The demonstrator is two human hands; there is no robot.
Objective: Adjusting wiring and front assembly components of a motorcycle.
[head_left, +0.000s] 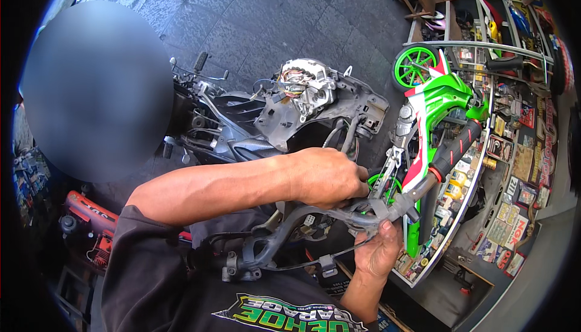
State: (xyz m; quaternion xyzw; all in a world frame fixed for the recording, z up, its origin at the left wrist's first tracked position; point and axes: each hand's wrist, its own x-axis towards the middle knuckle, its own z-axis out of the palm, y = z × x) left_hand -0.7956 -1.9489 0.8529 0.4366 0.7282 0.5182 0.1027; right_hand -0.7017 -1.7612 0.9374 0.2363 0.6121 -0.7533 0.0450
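Handlebar (363, 214) in both hands, grip end up-right

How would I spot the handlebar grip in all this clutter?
Start at the green motorbike on the right. In front of it, both hands hold a grey handlebar. The grip caps its upper right end: black rubber with red stripes, unlike the bare metal around it.

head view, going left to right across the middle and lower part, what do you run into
red machine on the floor → stripped motorcycle frame → left hand gripping the grey handlebar → right hand under the bar → black grip with red stripes → shelf of small packets
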